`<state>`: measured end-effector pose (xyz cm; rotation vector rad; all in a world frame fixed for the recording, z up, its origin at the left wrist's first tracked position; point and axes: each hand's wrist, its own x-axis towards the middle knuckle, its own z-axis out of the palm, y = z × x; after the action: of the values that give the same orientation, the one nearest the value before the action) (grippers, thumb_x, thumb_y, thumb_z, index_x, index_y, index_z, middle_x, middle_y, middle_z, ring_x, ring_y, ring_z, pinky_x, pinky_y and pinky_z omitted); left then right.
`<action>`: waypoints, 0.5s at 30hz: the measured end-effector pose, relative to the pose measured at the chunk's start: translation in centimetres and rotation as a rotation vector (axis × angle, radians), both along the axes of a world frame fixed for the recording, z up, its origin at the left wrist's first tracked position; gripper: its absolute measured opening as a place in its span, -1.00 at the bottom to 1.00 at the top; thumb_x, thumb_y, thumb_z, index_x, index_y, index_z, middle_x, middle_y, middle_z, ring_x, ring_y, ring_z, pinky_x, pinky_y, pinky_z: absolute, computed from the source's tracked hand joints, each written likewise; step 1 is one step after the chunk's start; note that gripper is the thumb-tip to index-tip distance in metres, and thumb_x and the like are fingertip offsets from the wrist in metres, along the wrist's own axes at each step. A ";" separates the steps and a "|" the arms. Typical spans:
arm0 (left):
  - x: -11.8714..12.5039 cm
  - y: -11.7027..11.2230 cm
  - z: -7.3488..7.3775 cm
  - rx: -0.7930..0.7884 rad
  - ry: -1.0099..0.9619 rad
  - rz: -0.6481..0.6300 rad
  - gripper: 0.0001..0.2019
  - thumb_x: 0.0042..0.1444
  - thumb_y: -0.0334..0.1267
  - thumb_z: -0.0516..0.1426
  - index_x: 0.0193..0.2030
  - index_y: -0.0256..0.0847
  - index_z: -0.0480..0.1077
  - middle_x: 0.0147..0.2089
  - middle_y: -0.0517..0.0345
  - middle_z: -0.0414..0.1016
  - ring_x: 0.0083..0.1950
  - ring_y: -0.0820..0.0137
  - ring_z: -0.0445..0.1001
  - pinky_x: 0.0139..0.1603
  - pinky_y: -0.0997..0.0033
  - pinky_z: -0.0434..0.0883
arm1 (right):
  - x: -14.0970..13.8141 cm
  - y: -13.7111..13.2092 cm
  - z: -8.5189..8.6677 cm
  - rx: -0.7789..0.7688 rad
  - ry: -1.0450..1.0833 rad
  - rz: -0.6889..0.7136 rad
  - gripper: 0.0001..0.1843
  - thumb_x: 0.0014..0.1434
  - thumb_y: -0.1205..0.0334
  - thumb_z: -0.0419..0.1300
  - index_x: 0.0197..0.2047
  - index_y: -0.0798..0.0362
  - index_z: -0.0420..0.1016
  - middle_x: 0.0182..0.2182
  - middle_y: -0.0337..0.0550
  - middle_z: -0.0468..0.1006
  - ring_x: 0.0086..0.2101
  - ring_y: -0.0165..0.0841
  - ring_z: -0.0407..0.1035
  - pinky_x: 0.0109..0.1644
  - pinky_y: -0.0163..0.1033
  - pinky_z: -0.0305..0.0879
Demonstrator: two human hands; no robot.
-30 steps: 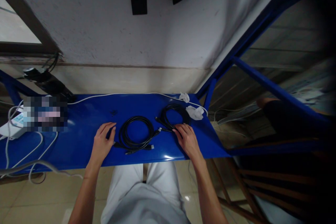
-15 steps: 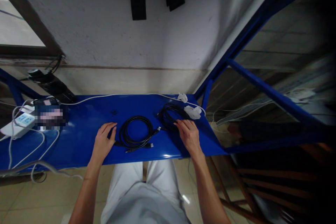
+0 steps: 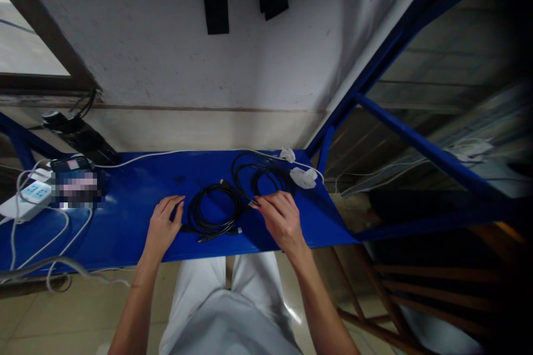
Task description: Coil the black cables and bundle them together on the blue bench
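Note:
A coil of black cable [image 3: 194, 208] lies on the blue table, with a plug end [image 3: 238, 230] at its lower right. A second black cable [image 3: 252, 177] spreads in loose loops to the right of it. My right hand [image 3: 283, 219] is closed in a pinch on the end of this second cable, close to the first coil's right side. Beside the first coil's left edge, my left hand [image 3: 164, 227] rests on the table with thumb and forefinger apart and nothing visible between them.
White crumpled pieces [image 3: 303, 177] lie at the table's right end. A white cord [image 3: 166, 153] runs along the back edge. To the left are a power strip [image 3: 29, 199], a blurred-out object [image 3: 79, 186] and a black bottle [image 3: 83, 136]. Blue frame bars [image 3: 416, 133] rise on the right.
My right hand has moved left with the second cable's end, pulling its loops wider and to the left. The left hand has barely moved.

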<state>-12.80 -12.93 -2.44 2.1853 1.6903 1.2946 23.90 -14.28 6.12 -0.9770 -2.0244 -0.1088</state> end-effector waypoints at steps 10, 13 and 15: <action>0.2 -0.6 0.7 -0.025 -0.035 -0.021 -0.65 0.54 -0.14 0.10 0.36 -0.09 0.43 0.14 -0.08 0.62 0.13 0.13 0.61 0.26 0.00 0.51 | -8.3 -0.8 -6.8 -0.136 -0.067 0.274 -0.80 0.54 0.29 0.23 0.16 0.01 0.61 -0.13 -0.07 0.71 -0.14 -0.23 0.52 0.05 -0.01 0.44; 0.4 -0.6 1.3 -0.043 -0.052 -0.056 -0.64 0.52 -0.10 0.12 0.36 -0.06 0.45 0.18 -0.09 0.59 0.15 0.13 0.60 0.29 0.00 0.52 | -8.9 -0.8 -7.4 -0.179 -0.063 0.295 -0.82 0.54 0.26 0.23 0.12 0.02 0.61 -0.13 -0.05 0.71 -0.13 -0.22 0.51 0.03 -0.02 0.44; 0.7 -0.6 1.8 -0.058 -0.046 -0.089 -0.65 0.49 -0.08 0.16 0.33 -0.04 0.49 0.23 -0.09 0.56 0.24 0.10 0.56 0.37 -0.05 0.48 | -8.8 -0.8 -7.5 -0.188 -0.047 0.301 -0.83 0.54 0.25 0.24 0.11 0.03 0.60 -0.13 -0.04 0.70 -0.14 -0.22 0.50 0.01 -0.03 0.43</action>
<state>-12.09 -13.51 -0.67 2.1547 1.5749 1.2484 15.09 -15.09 -1.36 -0.7759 -2.2312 0.2254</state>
